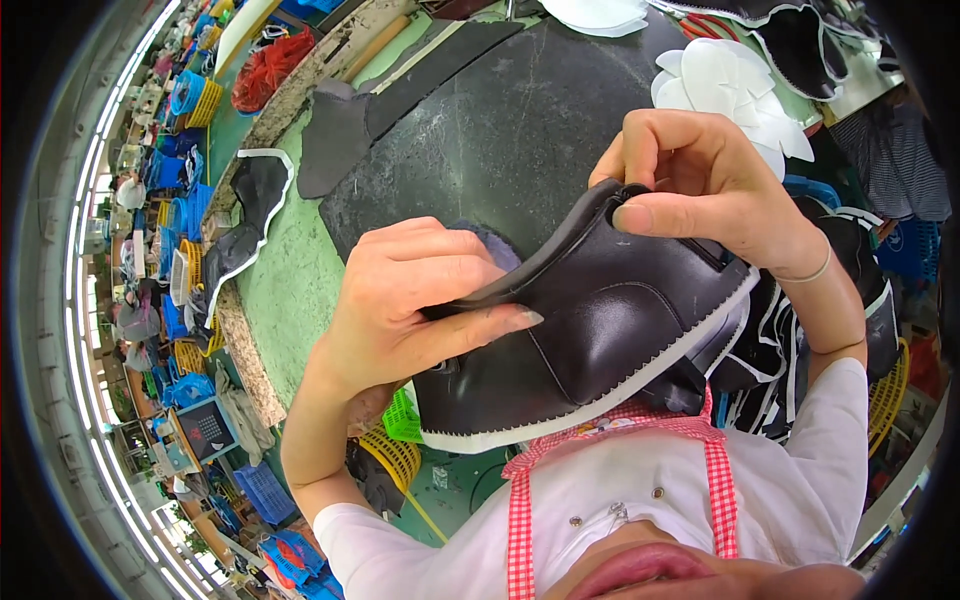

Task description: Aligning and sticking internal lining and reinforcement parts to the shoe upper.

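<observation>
Between my two hands I hold up a dark brown-black leather shoe upper [600, 335], with stitched seams and a pale zigzag-cut lining along its lower edge. My left hand [430, 300] pinches the padded top edge at its left end, thumb lying on the outer face. At the upper right, my right hand [700, 190] grips the same edge between thumb and bent fingers. The upper's inner side is mostly hidden. Beyond it lies a black work mat [490, 130] on the green tabletop [300, 290].
White petal-shaped pieces [725, 85] lie stacked at the mat's right, near red-handled pliers [705, 28]. Another black upper [250, 215] rests on the table's left edge. More black uppers [765, 345] are piled right of me. Below left stands a yellow basket [393, 458].
</observation>
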The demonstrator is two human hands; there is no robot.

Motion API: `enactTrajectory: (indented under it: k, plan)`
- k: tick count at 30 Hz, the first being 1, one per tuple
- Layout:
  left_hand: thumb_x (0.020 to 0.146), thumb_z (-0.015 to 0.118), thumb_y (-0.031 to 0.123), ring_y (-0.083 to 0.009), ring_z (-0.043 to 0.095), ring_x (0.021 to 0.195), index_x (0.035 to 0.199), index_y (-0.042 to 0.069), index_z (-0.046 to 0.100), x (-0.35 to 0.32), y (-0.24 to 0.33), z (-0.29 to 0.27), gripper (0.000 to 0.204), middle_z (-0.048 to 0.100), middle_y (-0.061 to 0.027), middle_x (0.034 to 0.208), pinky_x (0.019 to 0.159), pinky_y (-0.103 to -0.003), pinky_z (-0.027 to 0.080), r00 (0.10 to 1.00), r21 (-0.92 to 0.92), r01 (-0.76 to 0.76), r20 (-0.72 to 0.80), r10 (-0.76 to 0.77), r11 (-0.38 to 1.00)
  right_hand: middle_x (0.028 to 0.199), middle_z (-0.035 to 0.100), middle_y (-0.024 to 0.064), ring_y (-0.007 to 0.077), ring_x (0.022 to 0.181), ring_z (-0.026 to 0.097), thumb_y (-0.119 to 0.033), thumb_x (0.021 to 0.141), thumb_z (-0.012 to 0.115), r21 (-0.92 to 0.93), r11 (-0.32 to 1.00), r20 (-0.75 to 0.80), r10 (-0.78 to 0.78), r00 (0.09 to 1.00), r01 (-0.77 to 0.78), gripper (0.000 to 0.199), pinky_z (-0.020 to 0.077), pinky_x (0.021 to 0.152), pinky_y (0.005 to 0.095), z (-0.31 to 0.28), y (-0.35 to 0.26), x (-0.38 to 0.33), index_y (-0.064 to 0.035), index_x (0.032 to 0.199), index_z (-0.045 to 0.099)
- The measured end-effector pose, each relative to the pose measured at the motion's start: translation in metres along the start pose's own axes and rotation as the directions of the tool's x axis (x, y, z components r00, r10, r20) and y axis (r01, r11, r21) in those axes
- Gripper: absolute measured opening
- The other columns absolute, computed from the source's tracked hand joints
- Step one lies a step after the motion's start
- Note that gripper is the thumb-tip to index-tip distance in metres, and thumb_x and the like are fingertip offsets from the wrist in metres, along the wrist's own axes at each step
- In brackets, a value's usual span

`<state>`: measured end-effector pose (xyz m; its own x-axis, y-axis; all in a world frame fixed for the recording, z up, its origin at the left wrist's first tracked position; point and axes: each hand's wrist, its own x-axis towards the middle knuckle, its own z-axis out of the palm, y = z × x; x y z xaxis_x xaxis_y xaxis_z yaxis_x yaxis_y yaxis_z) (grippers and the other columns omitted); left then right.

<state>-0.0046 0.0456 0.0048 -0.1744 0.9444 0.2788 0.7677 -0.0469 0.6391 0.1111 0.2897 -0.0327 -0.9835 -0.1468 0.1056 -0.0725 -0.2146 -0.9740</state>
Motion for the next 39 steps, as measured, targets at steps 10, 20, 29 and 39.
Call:
enactTrajectory:
  k: [10,20,29,39]
  plan:
    - [0.081,0.075,0.019,-0.0223,0.059,0.059,0.087,0.005,0.071,0.025,0.008,0.003,0.016,0.058,-0.0093,0.065,0.054,-0.031,0.043,0.988,0.153,0.153,-0.048,-0.147,0.976,0.076,0.056,-0.0022,0.0048,0.067,0.042,-0.011,0.082,0.076,-0.323,0.931,-0.115,-0.217,0.969,0.171,0.020,0.0332,0.057,0.0247,0.009,-0.007,0.016,-0.0030,0.085,0.058]
    - [0.085,0.075,0.013,-0.0041,0.061,0.073,0.094,-0.002,0.072,0.043,0.010,-0.042,0.018,0.071,-0.0010,0.082,0.066,-0.021,0.050,0.851,-0.345,0.265,-0.355,-0.387,0.900,0.117,0.062,0.0088,0.0175,0.107,0.061,-0.009,0.096,0.050,0.339,0.927,-0.170,-0.109,0.979,0.162,0.028,0.0480,0.093,0.0300,-0.090,-0.026,0.057,-0.0029,0.122,0.057]
    - [0.085,0.075,0.009,-0.0070,0.061,0.088,0.097,0.000,0.072,0.046,-0.057,-0.025,0.015,0.070,-0.0026,0.095,0.079,-0.023,0.048,0.483,-0.368,-0.265,-0.851,-0.207,0.891,0.087,0.064,0.0048,0.0160,0.085,0.059,-0.014,0.074,0.078,-0.704,0.446,0.039,-0.753,0.657,0.553,0.029,0.0451,0.081,0.0294,0.010,-0.023,0.106,-0.0020,0.096,0.062]
    - [0.065,0.071,0.004,-0.0286,0.047,0.127,0.066,0.010,0.072,-0.090,-0.162,0.009,0.006,0.073,-0.0036,0.104,0.107,-0.040,0.036,0.952,-0.291,0.295,0.014,-0.305,0.910,0.081,0.058,0.0005,0.0213,0.083,0.056,-0.019,0.058,0.079,-0.701,0.150,0.653,-0.258,0.712,0.697,0.030,0.0417,0.077,0.0342,0.039,0.132,0.104,-0.0106,0.079,0.058]
